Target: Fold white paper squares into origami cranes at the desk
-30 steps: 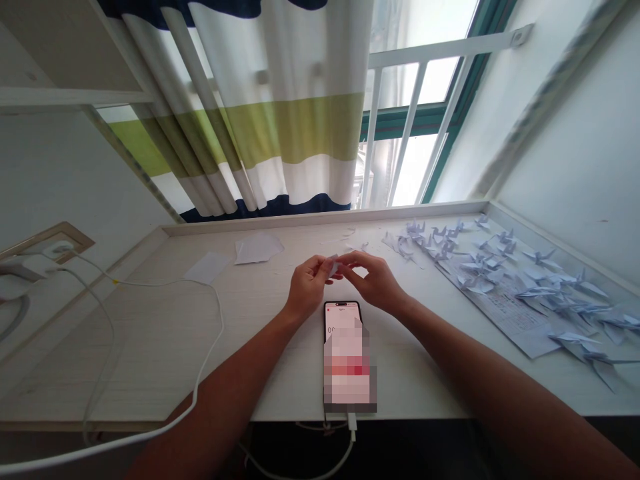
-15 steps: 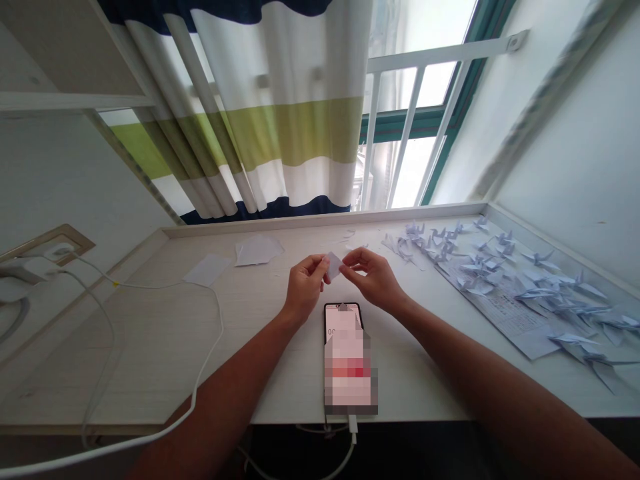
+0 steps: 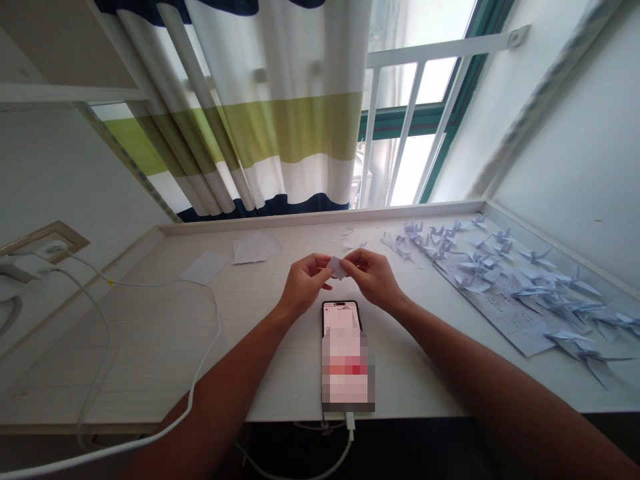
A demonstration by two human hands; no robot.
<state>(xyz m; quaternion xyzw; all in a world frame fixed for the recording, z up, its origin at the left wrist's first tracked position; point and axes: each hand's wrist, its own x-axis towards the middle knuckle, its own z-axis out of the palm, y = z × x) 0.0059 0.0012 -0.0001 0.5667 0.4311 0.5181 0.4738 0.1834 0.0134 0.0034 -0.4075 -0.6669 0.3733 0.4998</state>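
A small folded piece of white paper (image 3: 337,268) is held up between my two hands, above the far end of the phone. My left hand (image 3: 306,283) pinches its left edge between thumb and fingers. On the other side, my right hand (image 3: 369,275) grips the right edge with thumb and forefinger, the other fingers curled. Just below the hands lies a phone (image 3: 345,353) with its screen lit and partly blurred out. Thin paper scraps (image 3: 345,233) lie on the desk beyond my hands.
Many folded paper cranes (image 3: 485,263) cover the right side, some on a printed sheet (image 3: 505,310). Loose paper sheets (image 3: 257,248) lie at the back left. A white cable (image 3: 219,320) crosses the left of the desk (image 3: 150,347); a charging plug (image 3: 351,421) hangs at the front edge.
The folded paper has turned slightly and shifted a little to the right. My right thumb now lies further over its edge, and both hands are closer together.
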